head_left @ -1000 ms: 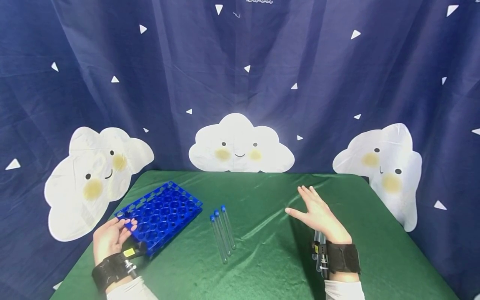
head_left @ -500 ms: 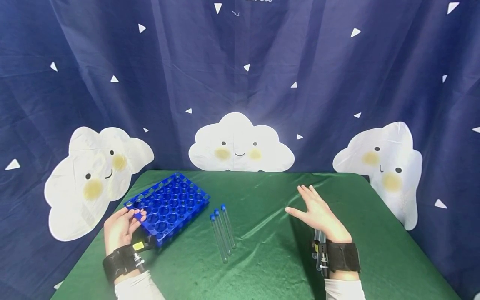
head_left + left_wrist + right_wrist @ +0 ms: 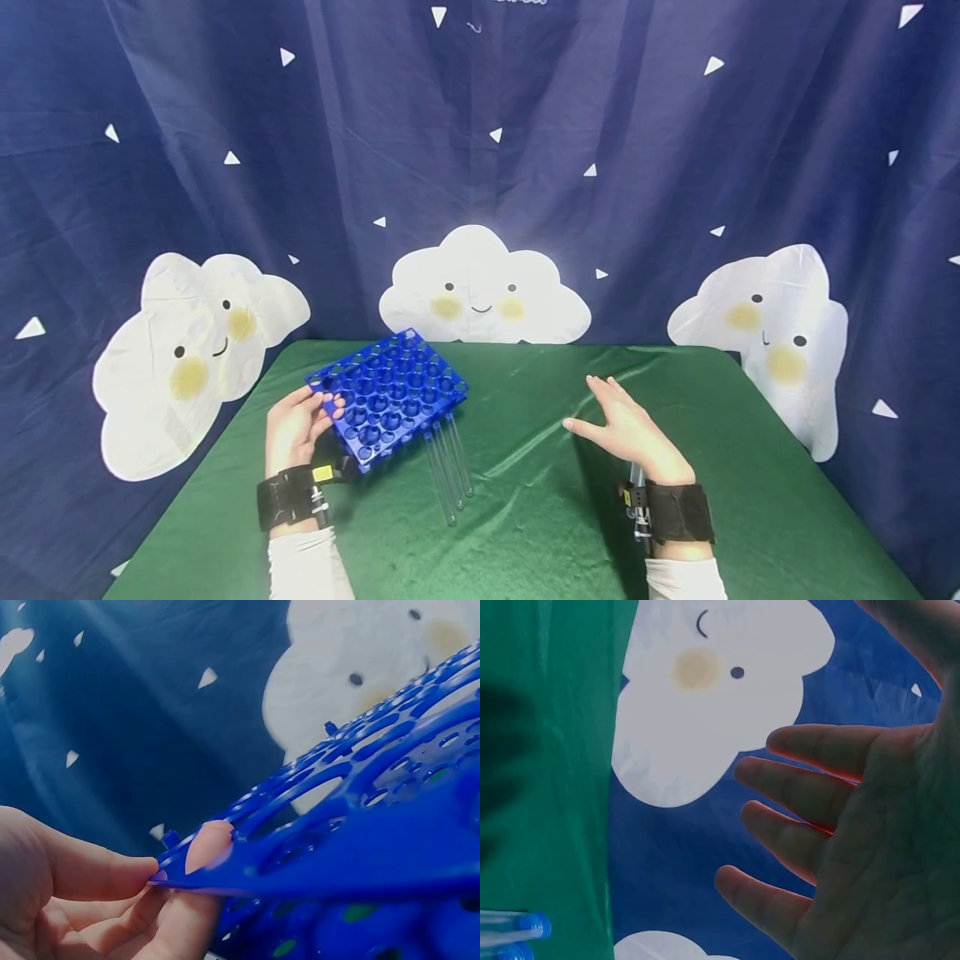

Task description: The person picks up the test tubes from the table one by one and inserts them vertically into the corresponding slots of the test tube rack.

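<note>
Two hands — left [image 3: 294, 427] pinching perforated blue plastic rack [image 3: 390, 396], right [image 3: 628, 432] spread flat, clear tubes [image 3: 448, 462] on green satin.

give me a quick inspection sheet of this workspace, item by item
surface: table under a green cloth, creased.
job's things: blue rack, no tubes in it, tilted and lifted, partly over the tubes; three clear tubes lie side by side on the cloth, their blue-capped ends hidden by the rack in the head view.
clutter: nothing seen.
grippers: left hand pinches the rack's near corner; right hand hovers flat with fingers spread, holding nothing.
cables: nothing seen; a black band with a small device on each wrist.
surroundings: dark blue curtain with white triangles and three smiling clouds behind the table.
</note>
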{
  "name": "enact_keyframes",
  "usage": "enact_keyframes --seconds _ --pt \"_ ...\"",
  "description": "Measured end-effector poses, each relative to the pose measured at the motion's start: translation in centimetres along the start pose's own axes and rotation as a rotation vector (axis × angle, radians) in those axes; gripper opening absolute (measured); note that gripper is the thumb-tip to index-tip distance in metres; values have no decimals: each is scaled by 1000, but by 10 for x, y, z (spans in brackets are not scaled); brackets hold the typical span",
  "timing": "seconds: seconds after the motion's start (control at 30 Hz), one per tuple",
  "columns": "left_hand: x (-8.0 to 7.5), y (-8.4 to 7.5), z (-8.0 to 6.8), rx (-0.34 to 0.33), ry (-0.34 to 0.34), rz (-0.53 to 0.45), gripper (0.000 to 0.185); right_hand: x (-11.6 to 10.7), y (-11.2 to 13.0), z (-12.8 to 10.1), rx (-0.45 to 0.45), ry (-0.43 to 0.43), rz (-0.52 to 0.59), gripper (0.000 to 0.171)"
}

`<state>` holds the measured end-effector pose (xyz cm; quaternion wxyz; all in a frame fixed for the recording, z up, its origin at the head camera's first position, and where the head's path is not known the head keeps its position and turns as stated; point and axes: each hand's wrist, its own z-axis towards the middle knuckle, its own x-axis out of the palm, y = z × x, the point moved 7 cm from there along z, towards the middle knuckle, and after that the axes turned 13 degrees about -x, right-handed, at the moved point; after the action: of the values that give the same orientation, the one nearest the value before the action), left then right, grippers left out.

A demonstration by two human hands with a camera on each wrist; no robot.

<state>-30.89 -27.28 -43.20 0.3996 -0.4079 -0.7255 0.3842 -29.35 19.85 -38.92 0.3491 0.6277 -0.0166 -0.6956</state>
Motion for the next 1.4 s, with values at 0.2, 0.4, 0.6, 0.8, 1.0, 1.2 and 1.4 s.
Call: enact_keyframes --seconds 0.2,0.4,0.6,0.8,1.0,1.2,1.4 --pt "31 4 4 39 53 43 43 10 2 3 23 45 37 93" --pt "59 13 8 31 115 65 42 23 1 9 32 66 94 90" --pt "89 26 11 -3 196 78 41 36 -4 15 43 65 182 79" --pt "113 39 12 -32 254 102 40 44 -7 19 56 67 225 71" --pt "133 51 10 -42 283 143 38 42 -8 19 76 48 331 67" --pt "149 64 11 -38 287 169 38 37 -18 14 132 41 370 64" --pt "165 78 11 -38 302 197 38 30 -33 4 173 75 381 49"
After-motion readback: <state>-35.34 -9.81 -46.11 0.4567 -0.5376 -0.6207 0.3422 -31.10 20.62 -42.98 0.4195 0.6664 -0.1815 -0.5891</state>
